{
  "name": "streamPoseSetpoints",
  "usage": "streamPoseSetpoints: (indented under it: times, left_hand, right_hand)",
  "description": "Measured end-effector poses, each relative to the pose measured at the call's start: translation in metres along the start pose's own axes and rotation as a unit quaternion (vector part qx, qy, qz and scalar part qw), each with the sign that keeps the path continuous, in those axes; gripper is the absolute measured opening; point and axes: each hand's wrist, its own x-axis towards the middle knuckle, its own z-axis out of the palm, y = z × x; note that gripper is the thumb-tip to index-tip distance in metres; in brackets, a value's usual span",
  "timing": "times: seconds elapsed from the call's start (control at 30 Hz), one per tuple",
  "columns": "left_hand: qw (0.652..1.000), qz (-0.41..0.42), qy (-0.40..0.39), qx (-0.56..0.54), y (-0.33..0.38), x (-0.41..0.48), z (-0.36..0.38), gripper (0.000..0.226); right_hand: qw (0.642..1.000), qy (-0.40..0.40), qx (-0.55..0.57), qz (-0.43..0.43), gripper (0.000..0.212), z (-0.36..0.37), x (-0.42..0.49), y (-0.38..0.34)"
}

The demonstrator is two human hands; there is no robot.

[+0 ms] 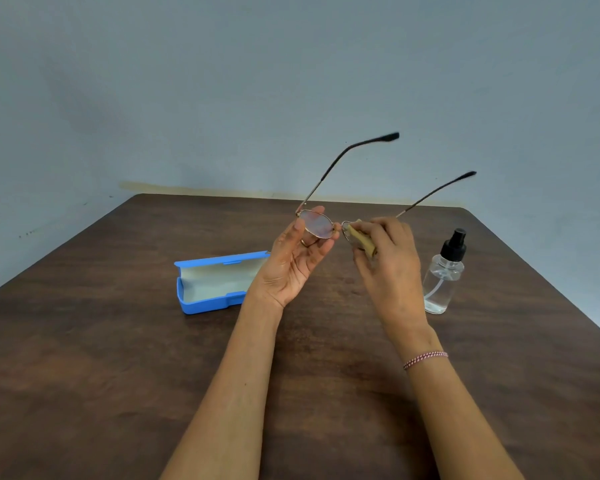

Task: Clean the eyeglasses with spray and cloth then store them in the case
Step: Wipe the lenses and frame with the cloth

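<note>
Thin metal-framed eyeglasses are held up above the table, both temples unfolded and pointing away and up. My left hand pinches the rim of the left lens between thumb and fingers. My right hand presses a folded tan cloth onto the right lens, which the cloth and fingers mostly hide. A blue eyeglass case lies open on the table to the left of my left wrist, its pale lining empty. A clear spray bottle with a black pump top stands upright just right of my right hand.
The dark wooden table reaches to a grey-blue wall at the back. Its right edge runs diagonally close behind the bottle. A beaded bracelet circles my right wrist.
</note>
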Motion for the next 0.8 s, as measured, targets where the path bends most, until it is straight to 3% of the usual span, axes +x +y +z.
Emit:
streamPoseSetpoints:
  times: [0.17,0.3,0.43,0.57,0.8]
  left_hand:
    - [0.999,0.001,0.001,0.049,-0.004,0.000,0.003,0.070]
    - [0.995,0.005,0.050,0.089,-0.012,0.004,0.004,0.053]
    - [0.988,-0.051,0.055,0.136,-0.023,0.005,0.010,0.041]
    - [0.991,-0.055,0.046,0.113,-0.025,0.005,0.011,0.035]
    - [0.996,-0.051,0.030,0.068,-0.027,0.007,0.010,0.046]
  right_hand:
    - [0.999,0.031,-0.028,0.016,0.026,-0.002,0.000,0.002]
    - [0.999,0.044,-0.014,0.030,0.026,-0.003,0.000,0.002]
    - [0.999,0.033,-0.002,0.016,0.029,-0.001,0.000,-0.005]
    - [1.000,0.020,0.016,0.011,0.028,0.001,-0.002,-0.012]
    - [0.999,0.022,0.026,0.020,0.029,-0.001,-0.002,-0.014]
